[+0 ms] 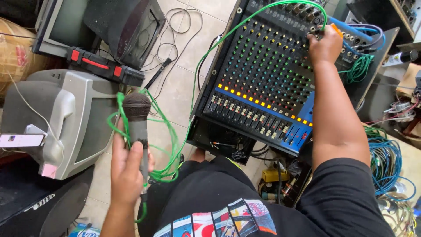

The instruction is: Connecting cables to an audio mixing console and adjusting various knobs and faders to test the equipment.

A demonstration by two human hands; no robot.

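The left hand (127, 169) has its grip clamped on an upright microphone (137, 125). The right hand (325, 44) touches the mixer's (258, 83) knobs; its grip cannot be told.

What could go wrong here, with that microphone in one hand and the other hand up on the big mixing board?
The green cable loops loosely from the microphone in the left hand across the lap to the mixer; a tug could snag it or pull its plug loose. The right hand reaches among crowded knobs and plugged blue cables, so it might bump a neighbouring control. The mixer stands tilted over clutter and might slip.
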